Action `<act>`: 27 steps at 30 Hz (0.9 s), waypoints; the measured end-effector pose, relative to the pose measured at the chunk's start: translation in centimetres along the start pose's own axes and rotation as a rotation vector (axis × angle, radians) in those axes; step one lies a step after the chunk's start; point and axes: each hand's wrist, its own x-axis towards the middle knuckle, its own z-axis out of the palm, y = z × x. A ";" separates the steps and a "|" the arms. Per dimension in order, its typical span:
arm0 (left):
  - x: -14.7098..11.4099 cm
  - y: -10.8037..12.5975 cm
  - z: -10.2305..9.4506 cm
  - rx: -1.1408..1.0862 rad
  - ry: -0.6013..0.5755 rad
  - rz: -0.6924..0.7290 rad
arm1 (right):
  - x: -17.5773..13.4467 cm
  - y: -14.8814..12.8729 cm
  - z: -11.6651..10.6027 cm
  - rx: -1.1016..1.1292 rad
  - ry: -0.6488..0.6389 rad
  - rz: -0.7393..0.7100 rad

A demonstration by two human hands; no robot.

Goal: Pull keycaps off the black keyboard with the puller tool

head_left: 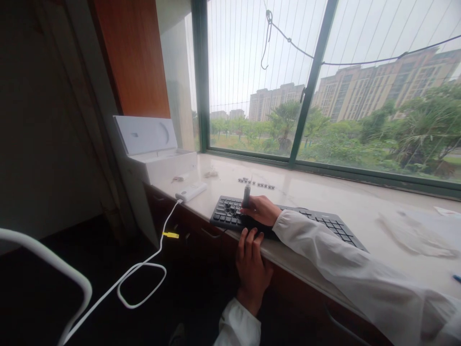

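Observation:
A black keyboard (225, 210) lies along the front edge of the windowsill counter. On its left part several keycaps are off, and dark sockets show. My right hand (262, 210) is closed around a short grey pen-like tool (247, 194), held upright over the keys with a thin tip pointing up. Its lower end is hidden by my fingers, so I cannot tell its exact kind. My left hand (252, 262) rests with fingers extended against the keyboard's front edge and the counter edge. Behind the keyboard, loose black keycaps (265, 186) sit in rows.
To the left stand an open white box (162, 166) and a white power bank (191, 191). A white cable (163, 230) with a yellow tag (171, 235) hangs from it off the counter. Clear plastic (414, 235) lies at right. A green-framed window (248, 153) backs the counter.

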 end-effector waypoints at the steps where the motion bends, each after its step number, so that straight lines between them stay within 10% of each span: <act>1: 0.0 0.0 0.0 -0.001 -0.002 -0.002 | 0.0 0.0 0.0 0.004 -0.001 0.002; 27: 0.2 0.2 -0.3 0.005 -0.010 0.003 | 0.3 0.3 0.1 0.010 -0.032 0.046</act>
